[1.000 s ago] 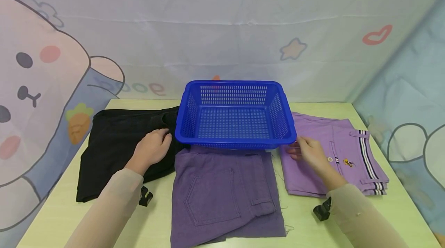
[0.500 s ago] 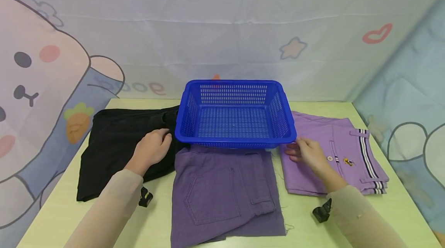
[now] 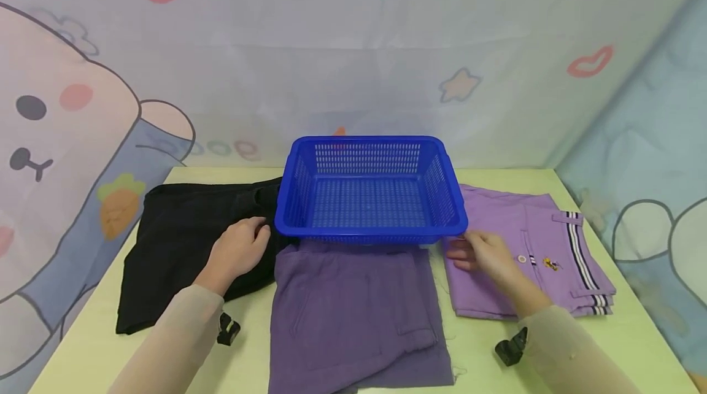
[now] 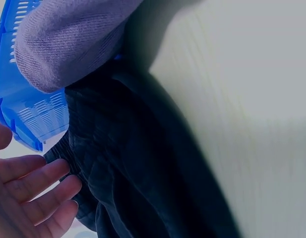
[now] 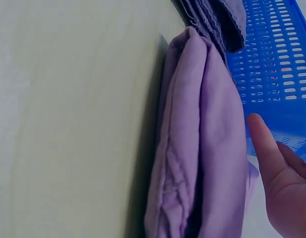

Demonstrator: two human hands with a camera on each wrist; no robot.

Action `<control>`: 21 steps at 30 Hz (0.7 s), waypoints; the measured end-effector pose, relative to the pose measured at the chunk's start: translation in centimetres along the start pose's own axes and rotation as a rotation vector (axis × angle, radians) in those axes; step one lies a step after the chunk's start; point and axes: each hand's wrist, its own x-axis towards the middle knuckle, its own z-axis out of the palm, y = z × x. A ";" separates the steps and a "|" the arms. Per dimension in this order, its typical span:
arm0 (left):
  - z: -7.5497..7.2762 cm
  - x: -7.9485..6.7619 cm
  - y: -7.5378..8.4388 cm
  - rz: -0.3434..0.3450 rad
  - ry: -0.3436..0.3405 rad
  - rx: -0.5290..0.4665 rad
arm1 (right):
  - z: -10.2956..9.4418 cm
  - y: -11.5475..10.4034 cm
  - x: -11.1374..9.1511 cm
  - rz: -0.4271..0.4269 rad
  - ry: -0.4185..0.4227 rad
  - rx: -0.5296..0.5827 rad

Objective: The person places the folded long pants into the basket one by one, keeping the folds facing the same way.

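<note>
A blue plastic basket (image 3: 371, 231) stands at the back middle, with nothing inside. Over the folded black pants (image 3: 182, 247) on the left is my left hand (image 3: 239, 247), close to the basket's left side; the left wrist view shows its fingers (image 4: 46, 191) loosely bent and holding nothing. My right hand (image 3: 486, 256) is at the basket's front right corner, above the folded lavender pants (image 3: 513, 296). In the right wrist view one fingertip (image 5: 254, 119) overlaps the basket's wall. Folded dark purple pants (image 3: 353, 314) lie in front of the basket, between my forearms.
All of this is on a pale wooden table (image 3: 243, 363). A printed cloth backdrop (image 3: 342, 62) hangs right behind the table and along its right side. Small black clips (image 3: 510, 348) show by both wrists.
The head view has tilted slightly, so everything sits a little lower in it. Both hands stay where they were beside the basket, and the pants have not moved.
</note>
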 end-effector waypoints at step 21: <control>1.2 -1.0 -0.5 -0.008 0.094 -0.075 | 1.1 0.7 -0.8 -0.026 -0.156 -0.008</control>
